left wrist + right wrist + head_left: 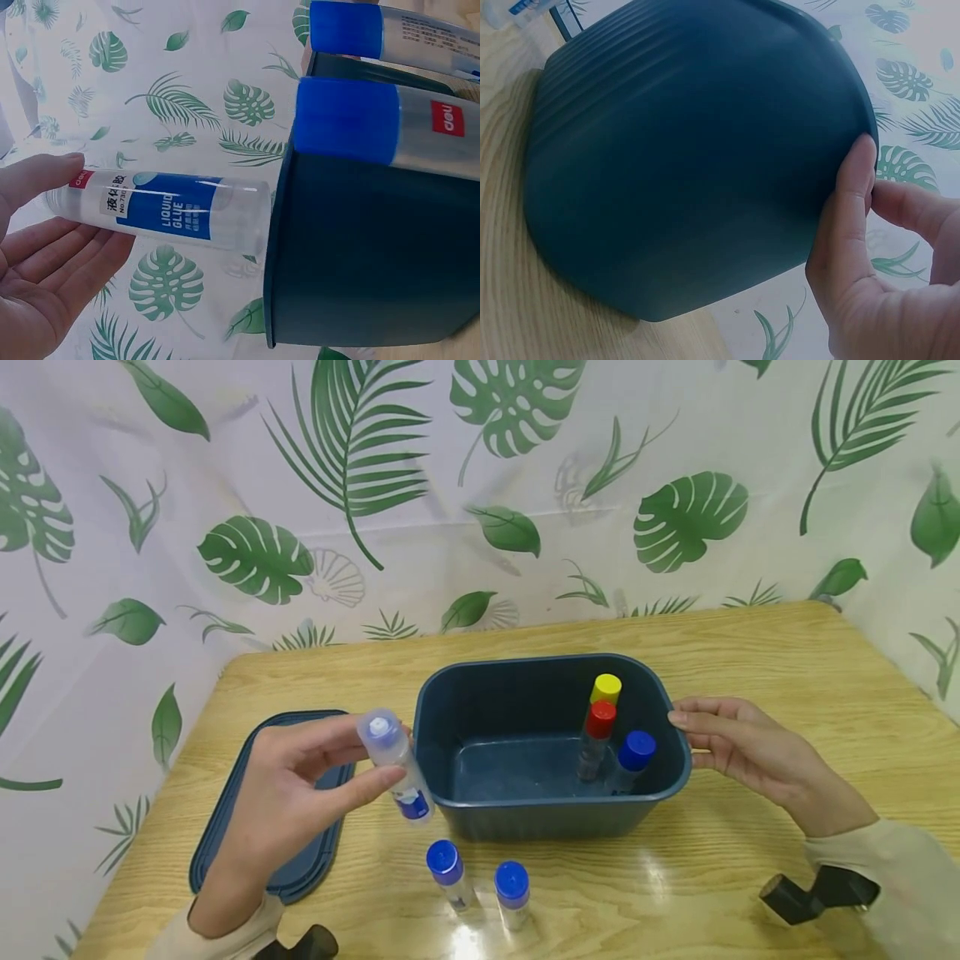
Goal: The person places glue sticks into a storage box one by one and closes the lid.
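My left hand (288,789) pinches a clear liquid glue bottle (180,206) with a blue label between thumb and fingers. The bottle is tilted in the air beside the left end of a dark blue bin (540,822), its translucent top uppermost. At the bin's right end, my right hand (750,756) pinches the rim, thumb on one side of the wall and fingers on the other. Inside the bin, toward the right, stand a yellow-capped bottle (606,687), a red-capped bottle (600,722) and a blue-capped bottle (637,750).
Two more blue-capped glue bottles (445,862) (512,885) stand on the wooden table (720,893) in front of the bin. A dark blue lid (311,864) lies at the left, partly behind my left hand. Leaf-patterned cloth (420,568) hangs along the table's back edge.
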Demonstrator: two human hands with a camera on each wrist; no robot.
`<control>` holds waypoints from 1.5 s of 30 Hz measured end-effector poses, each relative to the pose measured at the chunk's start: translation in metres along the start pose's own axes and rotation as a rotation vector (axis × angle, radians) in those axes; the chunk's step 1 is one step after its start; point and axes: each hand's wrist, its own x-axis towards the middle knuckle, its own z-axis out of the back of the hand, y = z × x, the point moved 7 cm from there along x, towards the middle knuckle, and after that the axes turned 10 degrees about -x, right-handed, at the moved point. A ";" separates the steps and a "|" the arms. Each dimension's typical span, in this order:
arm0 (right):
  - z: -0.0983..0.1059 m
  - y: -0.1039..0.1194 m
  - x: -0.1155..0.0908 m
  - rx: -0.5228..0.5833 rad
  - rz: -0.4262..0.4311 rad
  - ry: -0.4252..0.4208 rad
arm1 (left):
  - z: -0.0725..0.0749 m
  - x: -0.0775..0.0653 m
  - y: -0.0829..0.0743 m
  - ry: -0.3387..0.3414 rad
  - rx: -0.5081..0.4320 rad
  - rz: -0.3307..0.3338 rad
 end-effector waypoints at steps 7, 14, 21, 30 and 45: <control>0.001 0.000 -0.001 0.001 -0.004 -0.010 | -0.004 0.009 -0.006 0.000 -0.058 -0.046; 0.001 -0.001 0.000 -0.017 -0.006 -0.021 | -0.007 0.015 -0.002 0.011 -0.049 -0.049; 0.001 -0.001 0.000 -0.004 -0.008 -0.025 | -0.011 0.023 0.004 -0.004 -0.071 -0.069; 0.002 -0.001 -0.001 -0.011 -0.015 -0.040 | -0.014 0.032 0.020 -0.013 -0.069 -0.010; -0.001 0.000 0.000 -0.010 -0.001 -0.010 | -0.021 0.044 0.049 -0.013 -0.087 0.100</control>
